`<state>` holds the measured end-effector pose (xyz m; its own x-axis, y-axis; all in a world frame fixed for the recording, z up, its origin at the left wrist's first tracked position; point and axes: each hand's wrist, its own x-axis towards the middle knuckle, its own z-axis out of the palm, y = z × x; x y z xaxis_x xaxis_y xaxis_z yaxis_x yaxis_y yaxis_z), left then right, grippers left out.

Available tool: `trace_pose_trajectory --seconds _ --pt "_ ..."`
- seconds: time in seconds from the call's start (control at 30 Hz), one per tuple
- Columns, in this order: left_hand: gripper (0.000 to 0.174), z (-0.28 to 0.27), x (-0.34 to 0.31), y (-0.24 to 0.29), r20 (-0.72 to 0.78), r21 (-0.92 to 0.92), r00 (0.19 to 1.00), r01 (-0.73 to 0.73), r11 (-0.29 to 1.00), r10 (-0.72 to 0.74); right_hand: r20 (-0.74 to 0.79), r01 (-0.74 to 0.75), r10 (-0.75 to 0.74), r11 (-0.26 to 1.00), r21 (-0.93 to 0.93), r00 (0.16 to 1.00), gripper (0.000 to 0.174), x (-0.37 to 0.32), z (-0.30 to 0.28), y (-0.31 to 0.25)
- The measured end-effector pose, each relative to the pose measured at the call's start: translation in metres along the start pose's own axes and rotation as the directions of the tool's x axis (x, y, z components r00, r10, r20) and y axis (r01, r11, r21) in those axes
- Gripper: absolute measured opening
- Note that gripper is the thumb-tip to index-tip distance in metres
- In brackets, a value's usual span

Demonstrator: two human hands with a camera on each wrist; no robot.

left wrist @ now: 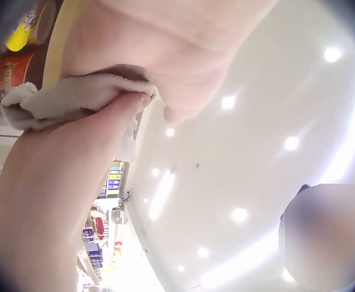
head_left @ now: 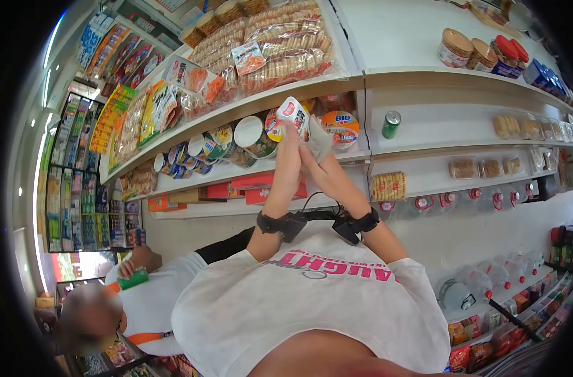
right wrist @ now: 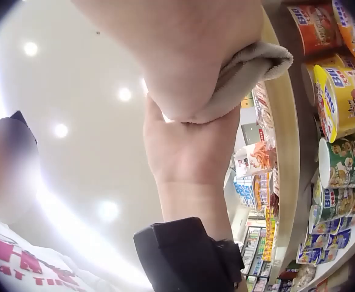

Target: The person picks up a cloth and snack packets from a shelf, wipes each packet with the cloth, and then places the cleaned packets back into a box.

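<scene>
Head view. A: Fingers first. The left hand [head_left: 289, 141] has its fingers curled round a white and red noodle cup [head_left: 294, 112]. The cup covers the fingertips, so I cannot tell how far they are spread.

B: And the right hand [head_left: 309, 157]?

A: It grips a grey cloth [head_left: 320, 139], which is bunched and pressed against the cup's side. In the right wrist view the cloth bulges out of the closed palm. The individual fingers are not visible.

B: Where is the cup?

A: It is held up in the air, just under the shelf edge [head_left: 255, 103] and in front of the row of cup noodles [head_left: 248, 135].

B: What is around it?

A: An orange BIG bowl [head_left: 340, 127] stands just beside the hands on the same shelf. A green can [head_left: 391, 124] stands alone further right. The biscuit packs [head_left: 286, 44] are on the shelf above. A second person [head_left: 154, 301] in white crouches at the lower left.

B: Is anything in the way?

A: The hands overlap each other, and in both wrist views the palms block the cup.

B: Pose?

A: Both forearms are raised and converge, with the wrists close together. Each wrist carries a black wrist camera [head_left: 286, 224].
</scene>
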<state>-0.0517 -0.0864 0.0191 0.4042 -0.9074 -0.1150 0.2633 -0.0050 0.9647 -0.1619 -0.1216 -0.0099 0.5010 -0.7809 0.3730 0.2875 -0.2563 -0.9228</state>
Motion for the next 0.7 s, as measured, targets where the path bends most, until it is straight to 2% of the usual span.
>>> trace_pose_trajectory --seconds 0.07,0.13,0.17,0.23,0.37,0.47,0.53,0.57,0.67,0.7 --pt "0.071 0.0 -0.005 0.007 -0.056 -0.106 0.998 0.018 0.994 -0.024 0.115 -0.085 0.08 0.995 0.043 0.99 0.044 -0.001 0.001 0.006" --pt "0.07 -0.005 -0.008 0.016 -0.133 -0.222 0.986 0.073 0.972 -0.105 0.145 -0.205 0.186 0.971 0.126 0.972 0.044 -0.001 0.009 0.01" --pt "0.069 -0.014 -0.009 0.017 -0.121 -0.245 0.989 0.054 0.968 -0.086 0.162 -0.264 0.238 0.951 0.162 0.958 0.044 0.0 0.015 0.012" --pt "0.067 -0.033 -0.005 0.019 -0.078 -0.293 0.996 0.018 0.956 -0.043 0.168 -0.263 0.244 0.959 0.102 0.955 0.047 0.005 0.022 0.022" --pt "0.07 -0.073 0.012 0.027 -0.058 -0.391 0.994 0.064 0.918 -0.094 0.207 -0.292 0.286 0.956 -0.003 0.936 0.05 0.022 0.031 0.02" --pt "0.074 -0.113 0.023 0.043 -0.106 -0.374 0.994 -0.025 0.927 -0.016 0.196 -0.378 0.363 0.925 0.043 0.911 0.049 0.043 0.043 0.031" --pt "0.073 -0.139 0.03 0.055 -0.124 -0.368 0.992 -0.066 0.928 0.021 0.195 -0.338 0.316 0.937 0.089 0.928 0.047 0.061 0.067 0.018" --pt "0.07 -0.152 0.032 0.057 -0.162 -0.304 0.987 -0.058 0.951 0.008 0.201 -0.315 0.289 0.942 0.112 0.936 0.045 0.071 0.082 0.014" --pt "0.062 -0.201 0.037 0.059 -0.3 -0.106 0.954 -0.011 0.994 -0.022 0.445 -0.336 0.324 0.94 -0.055 0.835 0.035 0.1 0.129 0.022" --pt "0.057 -0.216 0.037 0.065 -0.343 -0.046 0.939 -0.042 0.998 0.023 0.447 -0.263 0.296 0.955 -0.135 0.844 0.032 0.111 0.145 0.022"
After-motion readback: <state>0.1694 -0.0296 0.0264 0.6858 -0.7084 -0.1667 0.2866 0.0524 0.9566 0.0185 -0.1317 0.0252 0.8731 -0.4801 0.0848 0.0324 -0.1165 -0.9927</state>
